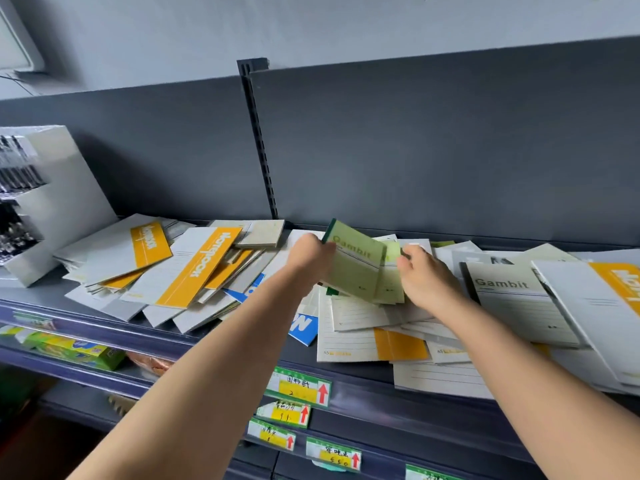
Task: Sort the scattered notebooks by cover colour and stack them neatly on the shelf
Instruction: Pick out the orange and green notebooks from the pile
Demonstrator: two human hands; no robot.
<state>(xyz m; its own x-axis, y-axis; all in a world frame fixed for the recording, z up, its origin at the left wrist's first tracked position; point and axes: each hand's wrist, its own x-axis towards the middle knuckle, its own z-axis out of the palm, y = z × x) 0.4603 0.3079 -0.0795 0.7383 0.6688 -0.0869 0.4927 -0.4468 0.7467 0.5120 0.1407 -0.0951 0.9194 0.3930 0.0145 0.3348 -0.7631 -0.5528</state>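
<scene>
I see open air either side of the slotted upright (260, 143); below it, scattered notebooks (194, 268) crowd the shelf (346, 372).

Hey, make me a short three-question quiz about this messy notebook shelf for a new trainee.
1. True or false: the left hand grips a blue notebook.
2. Which word is printed on the green notebook in that hand? A Gambit, B Diary, C Journal.
3. Fill in: the grey Gambit notebook lies to the ___ of the right hand.
Key: 1 false, it grips the green one; 2 A; 3 right.
</scene>
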